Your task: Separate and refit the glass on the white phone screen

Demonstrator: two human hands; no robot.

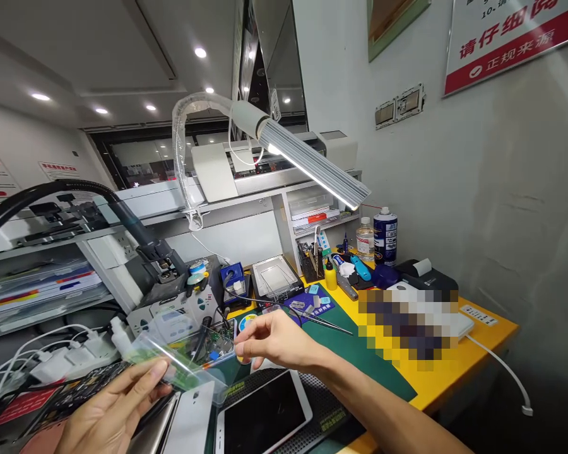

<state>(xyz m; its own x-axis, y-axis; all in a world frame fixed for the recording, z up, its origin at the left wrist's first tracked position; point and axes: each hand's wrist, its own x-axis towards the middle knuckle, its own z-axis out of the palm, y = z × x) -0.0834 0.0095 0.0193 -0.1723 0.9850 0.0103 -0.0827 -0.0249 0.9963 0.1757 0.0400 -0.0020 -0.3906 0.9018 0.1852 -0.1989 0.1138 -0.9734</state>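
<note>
Clear glossy plastic sheet [189, 364]: held up over the near side of the yellow table [487, 331], well left of the table's right corner.
Left hand [120, 400]: narrow pinch, thumb over fingers, on the sheet's near left end.
Right hand [277, 340]: thumb and forefinger nearly together by the sheet's far right side; whether anything is between them, I cannot tell.
White-framed device with dark screen [267, 410]: flat on a black perforated mat [330, 403], close to the table's near edge, below the right hand.
Ribbed silver bar lamp [317, 164]: lit, above the table; tilting the sheet to its light should show up dust.
Good handling: probably a light hold at the sheet's rims, with a gentle bend; pressing mid-sheet risks creases and fingerprints.
</note>
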